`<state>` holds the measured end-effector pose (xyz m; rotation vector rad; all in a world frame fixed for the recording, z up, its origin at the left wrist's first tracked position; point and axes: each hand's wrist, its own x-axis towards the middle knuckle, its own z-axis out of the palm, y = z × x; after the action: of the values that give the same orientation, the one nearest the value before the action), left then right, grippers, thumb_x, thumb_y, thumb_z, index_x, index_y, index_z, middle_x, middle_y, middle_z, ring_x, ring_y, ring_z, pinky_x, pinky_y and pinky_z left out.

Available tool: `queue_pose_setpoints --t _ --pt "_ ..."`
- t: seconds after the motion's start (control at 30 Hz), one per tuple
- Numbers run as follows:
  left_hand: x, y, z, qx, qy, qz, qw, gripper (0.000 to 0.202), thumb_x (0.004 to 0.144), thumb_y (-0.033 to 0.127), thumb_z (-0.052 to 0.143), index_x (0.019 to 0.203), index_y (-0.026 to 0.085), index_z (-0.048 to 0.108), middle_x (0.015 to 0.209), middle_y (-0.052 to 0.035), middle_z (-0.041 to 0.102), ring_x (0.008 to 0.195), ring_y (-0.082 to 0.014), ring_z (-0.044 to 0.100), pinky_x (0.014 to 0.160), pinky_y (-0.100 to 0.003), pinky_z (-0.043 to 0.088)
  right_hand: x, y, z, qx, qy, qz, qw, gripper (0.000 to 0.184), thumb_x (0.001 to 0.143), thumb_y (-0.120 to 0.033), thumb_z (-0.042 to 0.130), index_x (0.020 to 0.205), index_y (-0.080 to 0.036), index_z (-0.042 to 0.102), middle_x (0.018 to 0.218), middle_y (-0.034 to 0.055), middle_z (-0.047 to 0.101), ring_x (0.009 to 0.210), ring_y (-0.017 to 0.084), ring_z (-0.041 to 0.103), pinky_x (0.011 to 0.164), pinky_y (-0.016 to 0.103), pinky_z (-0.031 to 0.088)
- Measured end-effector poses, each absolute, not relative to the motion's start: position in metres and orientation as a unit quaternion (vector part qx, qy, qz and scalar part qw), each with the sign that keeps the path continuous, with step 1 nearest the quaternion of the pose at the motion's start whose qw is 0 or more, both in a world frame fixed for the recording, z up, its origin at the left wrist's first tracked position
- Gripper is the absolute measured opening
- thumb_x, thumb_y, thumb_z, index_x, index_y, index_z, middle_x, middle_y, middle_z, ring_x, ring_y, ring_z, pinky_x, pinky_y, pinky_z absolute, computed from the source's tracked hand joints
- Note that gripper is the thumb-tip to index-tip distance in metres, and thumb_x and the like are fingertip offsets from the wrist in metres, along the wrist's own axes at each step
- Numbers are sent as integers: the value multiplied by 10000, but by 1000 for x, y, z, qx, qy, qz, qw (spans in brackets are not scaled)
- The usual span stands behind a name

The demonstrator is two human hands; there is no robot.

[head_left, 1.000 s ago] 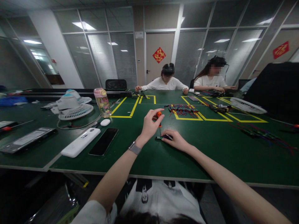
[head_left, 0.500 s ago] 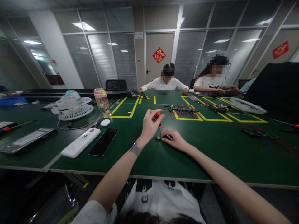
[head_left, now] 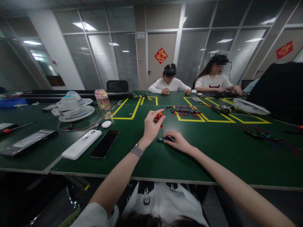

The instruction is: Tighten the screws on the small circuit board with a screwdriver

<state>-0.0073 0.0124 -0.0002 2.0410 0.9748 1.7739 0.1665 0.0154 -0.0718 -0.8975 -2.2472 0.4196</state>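
- Head view: my left hand (head_left: 151,126) is closed around the orange-handled slim metal screwdriver (head_left: 160,116), which stands upright mid-way across the green table (head_left: 213,157), well back from its near edge.
- My right hand (head_left: 179,142) pinches the small black plastic part (head_left: 166,138) flat under the tip.
- I judge both light and stiff. The part looks prone to skidding, so grip its sides.
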Motion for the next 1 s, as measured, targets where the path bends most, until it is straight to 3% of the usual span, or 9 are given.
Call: queue_pose_setpoints --t 0.6,0.87,1.0 --pt "-10 17 0 673 359 634 128 256 868 240 581 1120 211 618 909 -24 549 762 -110 563 657 -200 496 166 14 -69 -353 -860 166 330 119 810 -254 654 909 -190 675 918 64 675 879 206 628 819 342 489" --pt "-10 11 5 712 346 607 74 360 961 206 317 1284 196 476 1049 -71 559 838 -121 571 783 -242 484 166 13 -65 -339 -855 144 366 136 878 -226 566 854 -189 694 930 73 673 887 192 620 841 338 481" --pt "-17 13 7 772 423 469 72 244 878 269 488 1062 184 625 900 -34 647 792 -146 587 780 -254 460 165 15 -64 -345 -867 107 344 127 868 -212 576 827 -175 690 871 70 644 844 191 589 793 334 476"
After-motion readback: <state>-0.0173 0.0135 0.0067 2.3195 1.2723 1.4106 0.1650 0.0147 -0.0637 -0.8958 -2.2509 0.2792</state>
